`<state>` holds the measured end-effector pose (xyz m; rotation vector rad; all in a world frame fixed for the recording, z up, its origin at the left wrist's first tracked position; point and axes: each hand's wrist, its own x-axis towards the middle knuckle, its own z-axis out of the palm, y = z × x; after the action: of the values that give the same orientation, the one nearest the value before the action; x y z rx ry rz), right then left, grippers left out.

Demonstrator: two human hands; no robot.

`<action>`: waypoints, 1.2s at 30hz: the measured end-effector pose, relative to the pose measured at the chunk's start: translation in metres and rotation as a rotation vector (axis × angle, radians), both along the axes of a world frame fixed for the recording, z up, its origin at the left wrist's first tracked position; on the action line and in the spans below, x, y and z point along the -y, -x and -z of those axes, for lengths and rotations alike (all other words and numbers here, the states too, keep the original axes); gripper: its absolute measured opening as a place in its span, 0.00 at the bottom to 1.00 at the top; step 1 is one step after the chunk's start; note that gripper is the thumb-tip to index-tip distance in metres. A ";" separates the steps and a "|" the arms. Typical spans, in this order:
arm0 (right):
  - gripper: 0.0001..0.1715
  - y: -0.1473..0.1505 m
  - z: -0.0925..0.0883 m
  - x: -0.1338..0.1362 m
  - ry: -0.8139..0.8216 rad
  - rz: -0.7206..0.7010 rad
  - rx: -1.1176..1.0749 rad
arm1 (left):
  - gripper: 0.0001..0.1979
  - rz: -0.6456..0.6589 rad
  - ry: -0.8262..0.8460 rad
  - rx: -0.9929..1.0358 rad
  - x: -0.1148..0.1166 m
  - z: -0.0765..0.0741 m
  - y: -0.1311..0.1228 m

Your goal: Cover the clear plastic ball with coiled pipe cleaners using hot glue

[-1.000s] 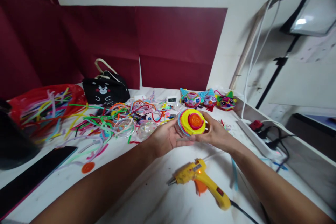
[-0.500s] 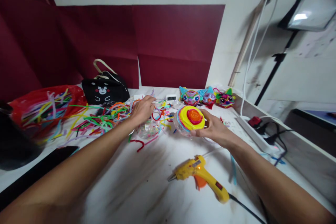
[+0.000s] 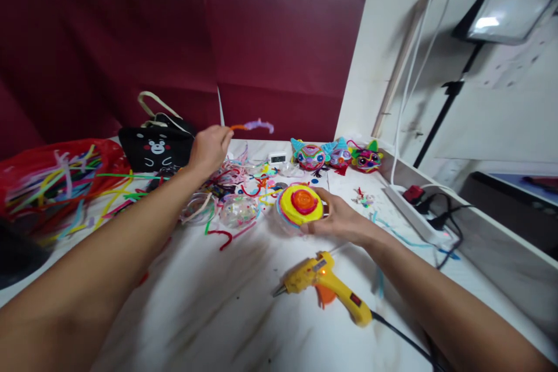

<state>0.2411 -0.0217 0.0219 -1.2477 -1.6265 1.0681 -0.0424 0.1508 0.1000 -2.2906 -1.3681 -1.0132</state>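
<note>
My right hand (image 3: pixel 337 221) grips a clear ball wrapped in coiled pipe cleaners, yellow with an orange-red centre (image 3: pixel 300 205), and holds it just above the white table (image 3: pixel 226 314). My left hand (image 3: pixel 209 148) is raised over the heap of loose pipe cleaners (image 3: pixel 226 177), fingers pinched on an orange and lilac pipe cleaner (image 3: pixel 255 125) that sticks out to the right. A clear plastic half-shell (image 3: pixel 238 211) with bits inside lies between the two hands.
A yellow glue gun (image 3: pixel 325 286) with its black cord lies near me on the table. Three finished colourful cat-face balls (image 3: pixel 337 157) sit at the back beside a small clock (image 3: pixel 277 157). A red bag of pipe cleaners (image 3: pixel 52 177), a black bear bag (image 3: pixel 154 148) and a power strip (image 3: pixel 412 215) surround them.
My left hand let go of the yellow ball, reached into the heap and has lifted a pipe cleaner up. My right hand stays on the ball, now lower.
</note>
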 end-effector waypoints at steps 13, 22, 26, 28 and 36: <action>0.36 0.019 0.026 0.007 -0.033 -0.046 0.294 | 0.14 0.432 -0.088 0.664 0.028 -0.026 -0.038; 0.51 0.014 0.026 0.002 -0.086 0.063 0.369 | 0.15 0.450 -0.009 0.142 0.078 0.027 -0.068; 0.49 0.016 0.010 0.002 -0.261 0.161 0.049 | 0.16 0.487 0.066 0.076 0.091 0.046 -0.076; 0.42 0.019 0.001 0.004 -0.327 0.127 -0.217 | 0.16 0.518 0.090 0.049 0.096 0.053 -0.079; 0.21 0.020 -0.005 0.007 -0.309 0.132 -0.446 | 0.13 0.460 0.143 -0.052 0.090 0.067 -0.074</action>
<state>0.2209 -0.0284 0.0267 -0.8283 -1.2871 0.8943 0.0315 0.0603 0.0335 -2.7960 -0.9361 -0.9947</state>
